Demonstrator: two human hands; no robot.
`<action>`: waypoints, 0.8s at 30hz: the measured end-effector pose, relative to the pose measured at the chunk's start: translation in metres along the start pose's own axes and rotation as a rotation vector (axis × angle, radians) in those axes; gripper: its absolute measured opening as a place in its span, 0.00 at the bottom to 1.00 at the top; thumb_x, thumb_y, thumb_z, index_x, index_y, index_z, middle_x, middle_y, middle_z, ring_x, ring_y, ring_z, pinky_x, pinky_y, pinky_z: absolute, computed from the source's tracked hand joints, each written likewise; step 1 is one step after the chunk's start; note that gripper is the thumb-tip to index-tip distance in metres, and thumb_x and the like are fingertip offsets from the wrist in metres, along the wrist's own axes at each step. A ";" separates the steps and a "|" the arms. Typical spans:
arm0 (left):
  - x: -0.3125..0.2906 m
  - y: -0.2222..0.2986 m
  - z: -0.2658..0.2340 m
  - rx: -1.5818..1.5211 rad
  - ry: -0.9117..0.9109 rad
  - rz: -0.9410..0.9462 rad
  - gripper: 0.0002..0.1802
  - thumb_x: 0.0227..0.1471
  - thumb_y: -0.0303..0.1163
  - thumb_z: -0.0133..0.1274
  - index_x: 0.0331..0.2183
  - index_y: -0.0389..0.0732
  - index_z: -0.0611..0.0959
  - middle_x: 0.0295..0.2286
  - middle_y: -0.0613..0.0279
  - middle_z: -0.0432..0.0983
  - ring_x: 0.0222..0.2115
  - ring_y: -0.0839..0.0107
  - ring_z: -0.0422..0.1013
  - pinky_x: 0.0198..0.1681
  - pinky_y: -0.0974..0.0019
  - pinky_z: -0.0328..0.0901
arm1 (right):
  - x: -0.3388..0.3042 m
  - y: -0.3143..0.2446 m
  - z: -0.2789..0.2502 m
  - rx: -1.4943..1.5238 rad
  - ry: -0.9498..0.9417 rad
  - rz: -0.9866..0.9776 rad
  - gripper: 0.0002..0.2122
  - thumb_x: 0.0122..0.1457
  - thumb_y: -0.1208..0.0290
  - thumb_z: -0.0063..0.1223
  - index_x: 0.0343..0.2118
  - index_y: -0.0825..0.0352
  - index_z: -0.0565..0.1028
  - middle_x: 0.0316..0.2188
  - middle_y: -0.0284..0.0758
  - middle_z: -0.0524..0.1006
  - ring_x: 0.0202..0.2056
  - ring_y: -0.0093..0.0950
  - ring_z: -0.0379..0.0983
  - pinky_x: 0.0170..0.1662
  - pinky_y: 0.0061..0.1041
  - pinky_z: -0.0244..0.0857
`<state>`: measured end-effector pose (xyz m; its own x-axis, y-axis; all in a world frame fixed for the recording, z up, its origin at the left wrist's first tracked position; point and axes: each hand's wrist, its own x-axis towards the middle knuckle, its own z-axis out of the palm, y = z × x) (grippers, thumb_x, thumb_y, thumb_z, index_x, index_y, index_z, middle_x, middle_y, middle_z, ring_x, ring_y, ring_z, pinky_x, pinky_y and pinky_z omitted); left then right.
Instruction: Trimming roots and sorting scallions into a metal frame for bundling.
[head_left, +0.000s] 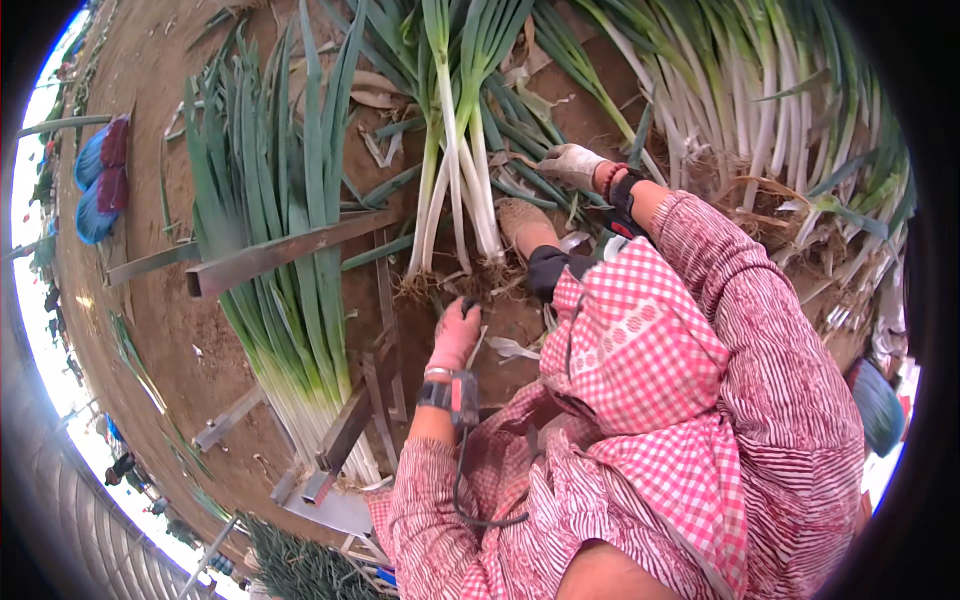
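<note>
Trailing brown roots [418, 285], white-stalked leeks [453, 150] lie.

Soft, bright daylight covers the ground [200, 385], while the left edge curves (and glares white).

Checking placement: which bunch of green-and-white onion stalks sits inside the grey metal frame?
The left bunch of long onion stalks: it alone sits inside the grey metal frame; the middle bunch and right-hand heap lie outside it.
</note>
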<state>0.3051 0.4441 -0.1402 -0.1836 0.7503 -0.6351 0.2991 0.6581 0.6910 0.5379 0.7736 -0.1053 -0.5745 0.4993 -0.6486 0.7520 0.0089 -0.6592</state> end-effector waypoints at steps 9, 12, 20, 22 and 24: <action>0.138 -0.060 0.015 -0.341 0.193 0.006 0.30 0.55 0.32 0.52 0.58 0.34 0.69 0.51 0.43 0.73 0.53 0.54 0.70 0.57 0.59 0.63 | 0.035 -0.002 0.006 0.166 0.282 0.290 0.18 0.56 0.58 0.54 0.42 0.67 0.80 0.38 0.45 0.81 0.44 0.38 0.77 0.48 0.34 0.68; 0.154 -0.008 0.036 -0.087 0.168 -0.159 0.34 0.53 0.36 0.55 0.58 0.31 0.68 0.53 0.40 0.71 0.54 0.49 0.68 0.59 0.58 0.61 | 0.027 0.060 -0.015 0.310 0.499 0.372 0.19 0.56 0.56 0.53 0.43 0.67 0.80 0.39 0.46 0.81 0.45 0.40 0.77 0.50 0.34 0.67; 0.162 -0.001 0.025 -0.328 0.138 -0.184 0.19 0.54 0.36 0.57 0.42 0.31 0.81 0.34 0.51 0.80 0.35 0.58 0.76 0.40 0.61 0.69 | 0.030 0.091 -0.086 -0.025 1.058 0.343 0.16 0.57 0.59 0.52 0.41 0.65 0.79 0.43 0.48 0.78 0.48 0.45 0.73 0.51 0.38 0.66; 0.144 0.014 0.016 -0.808 -0.022 -0.216 0.14 0.57 0.32 0.54 0.43 0.33 0.81 0.29 0.58 0.79 0.27 0.69 0.74 0.33 0.67 0.68 | 0.007 0.113 -0.115 -0.178 1.091 0.589 0.17 0.57 0.60 0.51 0.44 0.65 0.78 0.46 0.48 0.76 0.50 0.45 0.72 0.53 0.39 0.64; 0.126 0.042 -0.001 -0.842 -0.208 -0.211 0.15 0.61 0.33 0.52 0.46 0.36 0.81 0.27 0.62 0.78 0.24 0.74 0.72 0.28 0.70 0.66 | -0.014 0.128 -0.127 -0.256 1.047 0.784 0.18 0.56 0.61 0.51 0.47 0.65 0.77 0.49 0.49 0.75 0.53 0.45 0.70 0.56 0.40 0.63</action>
<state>0.2940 0.5659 -0.1908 0.0409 0.6355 -0.7711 -0.5237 0.6708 0.5251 0.6835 0.8778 -0.1320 0.4664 0.8721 -0.1481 0.8727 -0.4809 -0.0838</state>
